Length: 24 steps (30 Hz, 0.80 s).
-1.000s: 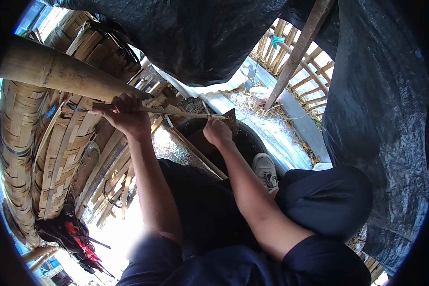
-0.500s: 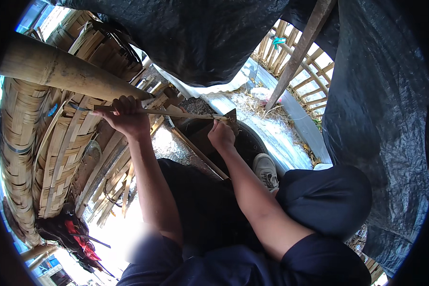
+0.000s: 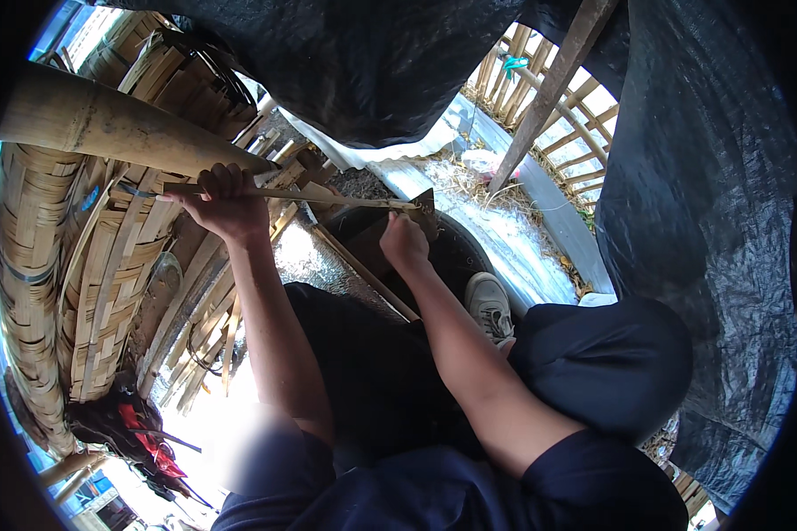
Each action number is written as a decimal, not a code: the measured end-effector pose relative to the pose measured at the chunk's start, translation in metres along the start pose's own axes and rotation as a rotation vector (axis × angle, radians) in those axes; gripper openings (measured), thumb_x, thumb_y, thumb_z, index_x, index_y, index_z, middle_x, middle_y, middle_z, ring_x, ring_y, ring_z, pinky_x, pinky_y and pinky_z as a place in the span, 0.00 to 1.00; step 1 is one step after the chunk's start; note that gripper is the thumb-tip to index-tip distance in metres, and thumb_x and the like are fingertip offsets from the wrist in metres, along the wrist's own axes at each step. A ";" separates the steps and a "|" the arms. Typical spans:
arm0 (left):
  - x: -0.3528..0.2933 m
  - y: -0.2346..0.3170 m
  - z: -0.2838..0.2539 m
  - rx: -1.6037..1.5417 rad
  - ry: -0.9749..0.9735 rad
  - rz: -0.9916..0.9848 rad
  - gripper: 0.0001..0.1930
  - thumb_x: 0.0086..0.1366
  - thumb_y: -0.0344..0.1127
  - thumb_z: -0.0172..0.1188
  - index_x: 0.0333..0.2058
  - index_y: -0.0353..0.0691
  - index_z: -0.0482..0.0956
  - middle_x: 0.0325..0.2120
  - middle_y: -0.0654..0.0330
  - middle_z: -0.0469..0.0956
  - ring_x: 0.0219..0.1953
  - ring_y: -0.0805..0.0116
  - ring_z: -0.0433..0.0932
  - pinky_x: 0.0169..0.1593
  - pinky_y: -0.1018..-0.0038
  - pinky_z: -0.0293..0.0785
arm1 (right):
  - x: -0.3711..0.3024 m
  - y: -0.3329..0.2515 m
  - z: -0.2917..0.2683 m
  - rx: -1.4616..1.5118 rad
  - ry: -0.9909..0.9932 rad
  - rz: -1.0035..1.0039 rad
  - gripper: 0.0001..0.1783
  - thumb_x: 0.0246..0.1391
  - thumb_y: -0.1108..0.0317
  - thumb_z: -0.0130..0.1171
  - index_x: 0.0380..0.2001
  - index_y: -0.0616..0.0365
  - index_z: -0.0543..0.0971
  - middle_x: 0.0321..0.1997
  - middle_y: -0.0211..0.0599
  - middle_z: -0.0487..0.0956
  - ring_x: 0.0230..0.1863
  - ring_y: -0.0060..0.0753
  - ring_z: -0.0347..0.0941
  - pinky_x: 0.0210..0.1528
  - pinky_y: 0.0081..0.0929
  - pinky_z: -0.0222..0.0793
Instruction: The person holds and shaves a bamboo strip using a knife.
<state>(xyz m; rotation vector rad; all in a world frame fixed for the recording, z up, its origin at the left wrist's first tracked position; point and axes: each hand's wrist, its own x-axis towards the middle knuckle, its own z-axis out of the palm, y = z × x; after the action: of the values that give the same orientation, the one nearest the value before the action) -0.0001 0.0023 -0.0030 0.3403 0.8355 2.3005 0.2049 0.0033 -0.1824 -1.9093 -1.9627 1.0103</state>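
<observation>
My left hand (image 3: 232, 205) is closed around one end of a narrow bamboo strip (image 3: 314, 196), its fingers wrapped over the top. The strip runs to the right, just above my right hand (image 3: 405, 241), which is closed in a fist. A dark, wide blade (image 3: 426, 210), apparently of a knife, sticks out beside this fist at the strip's far end. Its handle is hidden in my fingers. Below and behind my right hand is a round black tub (image 3: 468, 250), its rim partly covered by my forearm.
A thick bamboo pole (image 3: 124, 124) and woven bamboo panels (image 3: 40, 221) stand at the left. Black plastic sheeting (image 3: 700, 195) hangs at the right and overhead. A slanted wooden post (image 3: 549, 97) stands before a bamboo lattice (image 3: 584, 146). My shoe (image 3: 489, 305) is near the tub.
The view has shifted slightly, so most things sit a little higher in the picture. Both hands keep their grips, and the strip lies at nearly the same slant.
</observation>
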 end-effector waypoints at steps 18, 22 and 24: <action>0.005 0.002 -0.003 0.035 0.013 -0.005 0.37 0.54 0.77 0.43 0.11 0.50 0.49 0.10 0.71 0.47 0.16 0.77 0.46 0.22 0.78 0.42 | -0.028 -0.090 -0.017 0.098 -0.141 0.011 0.22 0.65 0.56 0.37 0.32 0.63 0.74 0.29 0.55 0.80 0.35 0.54 0.79 0.37 0.45 0.76; 0.002 0.007 -0.008 0.047 -0.019 0.033 0.35 0.56 0.75 0.45 0.10 0.50 0.52 0.11 0.70 0.47 0.17 0.76 0.46 0.22 0.76 0.43 | -0.043 -0.115 -0.029 0.178 -0.162 -0.245 0.22 0.65 0.56 0.37 0.32 0.63 0.73 0.28 0.55 0.80 0.33 0.53 0.79 0.36 0.47 0.76; 0.001 0.007 -0.003 0.024 -0.022 0.010 0.36 0.55 0.77 0.43 0.11 0.50 0.49 0.10 0.71 0.47 0.16 0.77 0.45 0.23 0.78 0.43 | -0.035 -0.103 -0.026 0.117 -0.179 -0.212 0.21 0.65 0.56 0.37 0.33 0.63 0.73 0.27 0.55 0.80 0.32 0.54 0.79 0.35 0.49 0.75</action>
<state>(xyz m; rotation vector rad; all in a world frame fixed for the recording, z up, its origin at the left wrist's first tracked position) -0.0058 -0.0030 -0.0007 0.3799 0.8525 2.2933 0.1435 -0.0133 -0.0901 -1.5601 -2.0962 1.2388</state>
